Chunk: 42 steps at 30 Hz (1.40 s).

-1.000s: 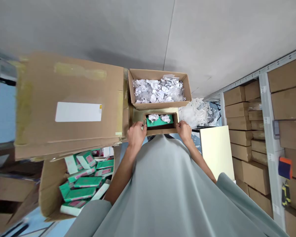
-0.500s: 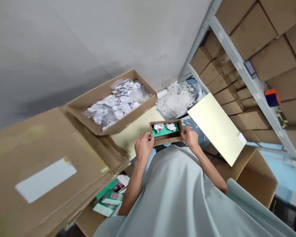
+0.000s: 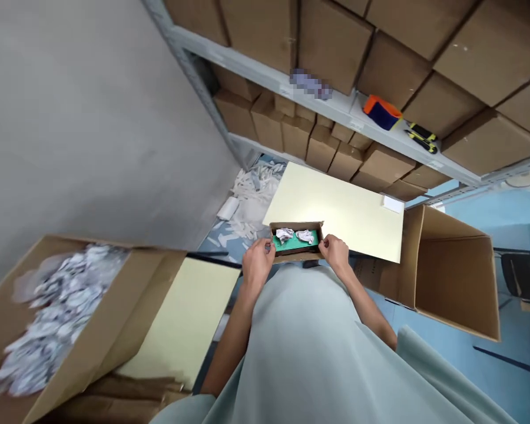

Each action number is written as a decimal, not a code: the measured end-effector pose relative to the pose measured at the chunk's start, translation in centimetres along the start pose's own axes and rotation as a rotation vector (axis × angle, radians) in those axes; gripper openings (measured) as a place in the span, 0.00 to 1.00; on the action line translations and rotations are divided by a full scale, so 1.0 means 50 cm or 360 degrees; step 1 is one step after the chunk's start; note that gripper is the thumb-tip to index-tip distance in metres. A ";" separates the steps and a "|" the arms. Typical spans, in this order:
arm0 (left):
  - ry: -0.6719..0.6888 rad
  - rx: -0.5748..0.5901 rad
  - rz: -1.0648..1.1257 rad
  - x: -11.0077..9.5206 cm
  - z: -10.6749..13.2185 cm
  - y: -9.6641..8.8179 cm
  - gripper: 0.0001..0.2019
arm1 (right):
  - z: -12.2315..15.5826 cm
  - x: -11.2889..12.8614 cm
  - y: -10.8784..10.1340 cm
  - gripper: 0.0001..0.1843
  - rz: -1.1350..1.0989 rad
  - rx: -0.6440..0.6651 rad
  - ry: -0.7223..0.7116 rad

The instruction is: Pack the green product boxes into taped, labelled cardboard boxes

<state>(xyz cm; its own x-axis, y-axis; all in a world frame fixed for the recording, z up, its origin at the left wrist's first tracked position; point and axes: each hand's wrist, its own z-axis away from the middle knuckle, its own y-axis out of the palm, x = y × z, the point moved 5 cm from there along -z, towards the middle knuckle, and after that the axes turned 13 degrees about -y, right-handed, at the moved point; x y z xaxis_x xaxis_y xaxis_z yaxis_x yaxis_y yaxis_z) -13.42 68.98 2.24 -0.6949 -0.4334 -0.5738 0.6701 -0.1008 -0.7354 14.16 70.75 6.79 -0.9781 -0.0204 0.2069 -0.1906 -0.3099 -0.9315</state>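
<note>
The small open box (image 3: 297, 257) is right in front of the person, level or nearly so, its top open. Inside lies a flat green box (image 3: 297, 243) with two crumpled paper wads (image 3: 295, 235) on top, set side by side. The left hand (image 3: 257, 262) pinches one short end and the right hand (image 3: 335, 251) the other; both grips are closed on the cardboard. Holding opposite ends like this balances the load well. Even pressure matters: squeezing hard could bow the thin walls, and tipping could roll the loose wads off the green box.

Just beyond is a pale table (image 3: 357, 218), a small white block (image 3: 393, 204) near its far right corner. Whether the box touches that table, I cannot tell; some lift over its edge would be prudent. Farther out, a big carton of crumpled paper (image 3: 68, 312) sits to the left, a large open carton (image 3: 457, 282) to the right, and loaded shelves (image 3: 348, 118) ahead.
</note>
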 end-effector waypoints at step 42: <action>0.1055 0.0458 -0.0670 -0.526 -0.250 0.320 0.23 | -0.299 -0.255 -0.082 0.21 0.0378 0.0185 -0.0294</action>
<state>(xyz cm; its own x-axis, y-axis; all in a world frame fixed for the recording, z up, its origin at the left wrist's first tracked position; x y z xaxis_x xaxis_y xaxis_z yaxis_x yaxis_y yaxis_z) 12.33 89.94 1.07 -0.8513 0.2992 -0.4311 0.2981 -0.4004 -0.8665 26.18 86.51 3.52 -0.9605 -0.2739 0.0487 0.0621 -0.3820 -0.9221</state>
